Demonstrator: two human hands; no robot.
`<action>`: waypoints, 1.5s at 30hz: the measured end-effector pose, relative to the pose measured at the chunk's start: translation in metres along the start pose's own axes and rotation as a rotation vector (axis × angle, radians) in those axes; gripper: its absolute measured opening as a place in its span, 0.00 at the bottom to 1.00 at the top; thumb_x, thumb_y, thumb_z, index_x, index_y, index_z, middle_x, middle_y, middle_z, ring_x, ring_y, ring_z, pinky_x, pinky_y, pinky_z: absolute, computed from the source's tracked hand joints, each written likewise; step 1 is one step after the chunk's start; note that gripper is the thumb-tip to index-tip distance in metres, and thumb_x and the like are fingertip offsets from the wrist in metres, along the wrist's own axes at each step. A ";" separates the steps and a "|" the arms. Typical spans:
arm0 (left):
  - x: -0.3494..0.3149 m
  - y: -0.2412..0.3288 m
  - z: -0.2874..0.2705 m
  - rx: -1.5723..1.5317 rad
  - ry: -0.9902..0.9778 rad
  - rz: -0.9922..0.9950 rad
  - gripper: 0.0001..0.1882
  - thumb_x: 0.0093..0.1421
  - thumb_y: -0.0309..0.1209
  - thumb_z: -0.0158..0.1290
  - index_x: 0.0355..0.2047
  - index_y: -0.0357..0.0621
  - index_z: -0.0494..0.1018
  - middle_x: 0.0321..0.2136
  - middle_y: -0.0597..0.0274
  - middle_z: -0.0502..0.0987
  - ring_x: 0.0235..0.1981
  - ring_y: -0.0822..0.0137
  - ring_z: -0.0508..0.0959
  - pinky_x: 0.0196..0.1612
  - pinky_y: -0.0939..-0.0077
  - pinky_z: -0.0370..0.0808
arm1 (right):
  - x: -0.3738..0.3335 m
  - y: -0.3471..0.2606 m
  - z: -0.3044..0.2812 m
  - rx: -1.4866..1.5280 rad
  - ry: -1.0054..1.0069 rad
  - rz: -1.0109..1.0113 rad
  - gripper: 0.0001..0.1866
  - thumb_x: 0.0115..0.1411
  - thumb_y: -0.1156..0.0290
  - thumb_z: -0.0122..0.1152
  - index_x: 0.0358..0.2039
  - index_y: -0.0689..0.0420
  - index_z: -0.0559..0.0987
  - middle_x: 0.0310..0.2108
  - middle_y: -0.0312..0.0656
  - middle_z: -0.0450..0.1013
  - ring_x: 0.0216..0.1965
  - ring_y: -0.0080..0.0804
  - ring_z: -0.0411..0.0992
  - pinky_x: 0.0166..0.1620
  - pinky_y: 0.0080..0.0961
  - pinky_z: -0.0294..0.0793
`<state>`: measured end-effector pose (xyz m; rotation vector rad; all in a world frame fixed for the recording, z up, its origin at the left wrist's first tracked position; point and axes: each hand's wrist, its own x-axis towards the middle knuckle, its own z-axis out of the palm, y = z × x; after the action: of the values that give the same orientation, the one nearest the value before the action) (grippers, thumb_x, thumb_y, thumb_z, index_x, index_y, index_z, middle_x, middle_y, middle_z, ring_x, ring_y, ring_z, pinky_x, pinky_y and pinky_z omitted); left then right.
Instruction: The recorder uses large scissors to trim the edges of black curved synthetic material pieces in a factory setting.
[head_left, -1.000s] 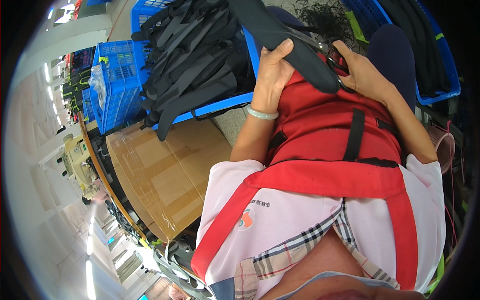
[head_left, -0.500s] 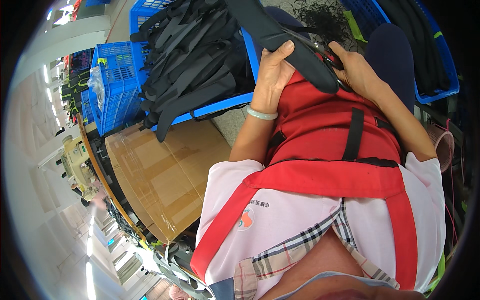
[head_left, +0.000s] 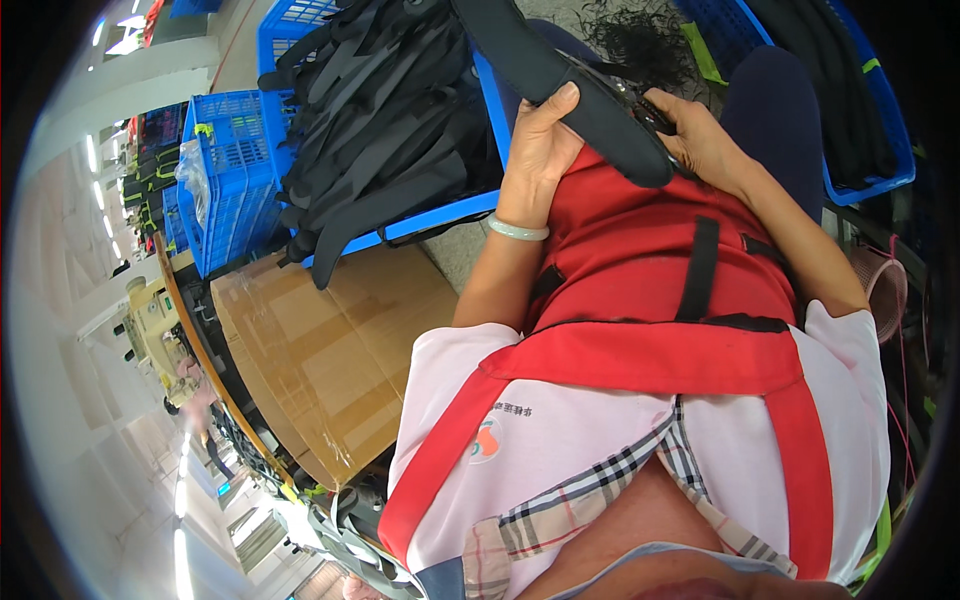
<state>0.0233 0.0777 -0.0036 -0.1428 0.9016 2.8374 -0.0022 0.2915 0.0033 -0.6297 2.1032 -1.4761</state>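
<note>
A long black padded strap (head_left: 612, 122) with a rounded near end slants across my lap, over the red apron (head_left: 650, 260). My left hand (head_left: 540, 148) is closed on the strap's left edge, its thumb on top and its other fingers partly hidden beneath. Along the right edge, my right hand (head_left: 705, 145) is closed around black-handled scissors (head_left: 655, 115). Their metal part lies close beside the strap, and the strap partly covers them. Whether the blades are apart or together I cannot make out.
A blue plastic crate (head_left: 430, 218) heaped with similar black straps (head_left: 380, 130) stands at left, beside another blue crate (head_left: 230, 180) and a cardboard box (head_left: 330, 350). Dark trimmings (head_left: 640, 40) litter the floor ahead. Another blue crate (head_left: 880, 185) holds black pieces at right.
My right hand and the scissors have shifted slightly left and away from me along the strap's edge. My left hand keeps its hold, and the whole view has shifted a little.
</note>
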 end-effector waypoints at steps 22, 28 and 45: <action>0.030 0.018 0.054 0.637 -0.047 -0.148 0.18 0.48 0.20 0.65 0.41 0.36 0.75 0.34 0.63 0.79 0.34 0.70 0.79 0.41 0.76 0.76 | 0.031 -0.019 -0.036 0.593 0.125 -0.076 0.10 0.56 0.77 0.62 0.37 0.59 0.71 0.25 0.35 0.71 0.23 0.18 0.69 0.26 0.16 0.66; 0.027 0.029 0.046 0.462 0.076 -0.166 0.17 0.52 0.21 0.62 0.42 0.37 0.73 0.34 0.61 0.78 0.33 0.68 0.80 0.38 0.75 0.79 | 0.037 0.019 -0.072 0.300 0.392 -0.048 0.09 0.60 0.71 0.61 0.35 0.56 0.69 0.22 0.29 0.64 0.22 0.13 0.60 0.25 0.14 0.61; 0.021 0.015 0.025 0.026 -0.038 -0.231 0.22 0.54 0.29 0.62 0.47 0.37 0.69 0.31 0.50 0.78 0.29 0.59 0.81 0.34 0.67 0.81 | 0.002 -0.007 -0.030 -0.376 0.256 -0.094 0.36 0.48 0.54 0.71 0.51 0.57 0.63 0.37 0.56 0.73 0.34 0.56 0.73 0.34 0.43 0.71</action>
<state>-0.0012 0.0823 0.0221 -0.1768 0.8535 2.6062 -0.0223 0.3095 0.0185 -0.7138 2.6167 -1.2726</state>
